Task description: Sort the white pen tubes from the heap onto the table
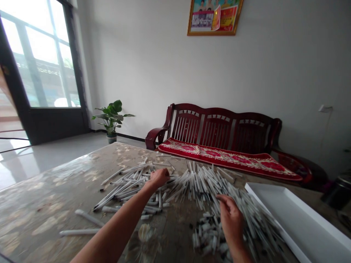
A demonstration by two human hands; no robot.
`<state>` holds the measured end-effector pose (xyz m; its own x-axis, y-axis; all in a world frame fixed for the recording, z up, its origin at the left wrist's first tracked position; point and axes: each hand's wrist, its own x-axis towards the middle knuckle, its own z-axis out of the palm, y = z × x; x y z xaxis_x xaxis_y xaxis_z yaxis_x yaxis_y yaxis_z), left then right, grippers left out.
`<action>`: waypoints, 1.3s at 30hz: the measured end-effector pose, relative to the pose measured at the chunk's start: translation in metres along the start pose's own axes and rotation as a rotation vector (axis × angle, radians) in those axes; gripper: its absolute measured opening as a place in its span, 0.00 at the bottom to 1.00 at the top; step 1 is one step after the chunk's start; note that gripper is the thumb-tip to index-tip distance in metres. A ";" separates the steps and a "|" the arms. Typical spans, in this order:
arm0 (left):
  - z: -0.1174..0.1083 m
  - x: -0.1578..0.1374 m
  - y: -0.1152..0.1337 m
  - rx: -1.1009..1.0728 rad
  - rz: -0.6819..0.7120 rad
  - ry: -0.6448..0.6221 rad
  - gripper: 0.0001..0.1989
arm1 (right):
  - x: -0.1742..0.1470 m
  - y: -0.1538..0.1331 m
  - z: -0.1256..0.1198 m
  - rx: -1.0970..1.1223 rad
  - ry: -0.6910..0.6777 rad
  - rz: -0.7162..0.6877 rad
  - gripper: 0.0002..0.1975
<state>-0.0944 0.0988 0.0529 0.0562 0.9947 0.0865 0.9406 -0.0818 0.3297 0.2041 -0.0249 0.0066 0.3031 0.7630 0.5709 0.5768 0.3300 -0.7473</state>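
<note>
On the brown tabletop with a pale flower pattern, many thin, white and grey, pen-like plastic tubes with some dark ends are lying in two loose groups. The left group is scattered in many directions; the right group is denser, and many of its tubes point roughly toward the person. I judge that they are spread flat so that single ones are easy to pick. A heap of short, stubby white and dark pieces lies nearer to the body, apart from most of the long tubes, perhaps because the two kinds are kept separate. The shallow white rectangular tray stands at the right edge of the long tubes, probably to be within reach of the right arm without covering the work area.

The left hand reaches farther forward, over the gap between both groups. Its fingers are bent downward and mostly hidden, so I cannot tell whether they pinch a tube; the nearest tubes lie just beside and under them. The right hand is above the border of the dense group and the short pieces. Its fingers are curled, with the index finger and the thumb near each other, pointing to the left. Tubes lie just behind these fingertips, but blur hides whether anything is held.
</note>
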 end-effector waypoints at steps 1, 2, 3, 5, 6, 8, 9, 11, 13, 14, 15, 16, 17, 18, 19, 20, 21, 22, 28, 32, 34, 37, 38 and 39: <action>-0.001 -0.002 0.002 -0.007 0.023 0.024 0.07 | 0.004 0.006 -0.006 0.019 0.033 0.079 0.14; -0.002 -0.006 0.006 -0.014 0.054 0.054 0.07 | 0.008 0.010 -0.011 0.040 0.059 0.155 0.16; -0.002 -0.010 0.010 -0.023 0.091 0.084 0.07 | 0.011 0.012 -0.016 0.064 0.067 0.230 0.19; -0.002 -0.022 0.022 -0.047 0.181 0.140 0.07 | 0.013 0.011 -0.021 0.123 0.040 0.336 0.24; 0.000 -0.030 0.029 -0.061 0.224 0.161 0.07 | 0.013 0.008 -0.022 0.152 0.003 0.364 0.25; 0.010 -0.049 0.045 -0.109 0.378 0.256 0.05 | 0.011 -0.002 -0.022 0.194 -0.099 0.368 0.26; 0.016 -0.059 0.053 -0.127 0.472 0.305 0.04 | 0.009 -0.009 -0.020 0.203 -0.153 0.349 0.27; 0.032 -0.080 0.067 -0.122 0.613 0.350 0.03 | 0.005 -0.020 -0.016 0.187 -0.280 0.279 0.27; 0.047 -0.098 0.077 -0.085 0.693 0.365 0.04 | 0.000 -0.028 -0.012 0.117 -0.395 0.193 0.27; 0.054 -0.105 0.080 -0.071 0.723 0.371 0.05 | -0.001 -0.030 -0.010 0.071 -0.434 0.156 0.28; 0.058 -0.110 0.082 -0.062 0.739 0.380 0.06 | -0.003 -0.031 -0.008 0.026 -0.460 0.128 0.28; 0.062 -0.114 0.084 -0.062 0.747 0.394 0.07 | -0.004 -0.031 -0.007 -0.014 -0.481 0.112 0.28; 0.065 -0.117 0.084 -0.067 0.751 0.409 0.07 | -0.004 -0.030 -0.005 -0.043 -0.503 0.109 0.28; 0.066 -0.118 0.084 -0.075 0.751 0.424 0.07 | -0.005 -0.029 -0.004 -0.060 -0.526 0.119 0.28; 0.068 -0.118 0.083 -0.084 0.753 0.437 0.07 | -0.005 -0.027 -0.003 -0.065 -0.553 0.141 0.28; 0.068 -0.118 0.082 -0.089 0.758 0.444 0.07 | -0.005 -0.025 -0.002 -0.058 -0.581 0.169 0.28; 0.069 -0.118 0.082 -0.090 0.767 0.447 0.06 | -0.005 -0.024 -0.001 -0.044 -0.605 0.194 0.28; 0.069 -0.117 0.082 -0.089 0.775 0.444 0.06 | -0.005 -0.022 0.000 -0.031 -0.619 0.208 0.29; 0.066 -0.114 0.078 -0.123 0.734 0.325 0.07 | -0.004 -0.015 0.000 -0.186 -0.517 0.053 0.30; 0.062 -0.112 0.073 -0.363 0.538 0.217 0.07 | 0.000 -0.015 -0.008 -0.219 -0.444 0.000 0.29; 0.063 -0.112 0.074 -0.585 0.396 0.194 0.06 | 0.002 -0.017 -0.012 -0.224 -0.456 -0.011 0.27; 0.068 -0.113 0.082 -1.045 0.201 0.147 0.06 | 0.002 -0.021 -0.014 -0.211 -0.444 -0.063 0.24; 0.070 -0.113 0.085 -1.224 0.153 0.117 0.07 | 0.002 -0.022 -0.014 -0.196 -0.418 -0.081 0.23; 0.071 -0.113 0.088 -1.405 0.105 0.079 0.09 | 0.001 -0.023 -0.013 -0.178 -0.387 -0.092 0.22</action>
<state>0.0058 -0.0168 0.0054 0.0413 0.9778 0.2053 -0.1830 -0.1946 0.9637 0.2011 -0.0390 0.0293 -0.0428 0.8980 0.4379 0.7205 0.3314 -0.6092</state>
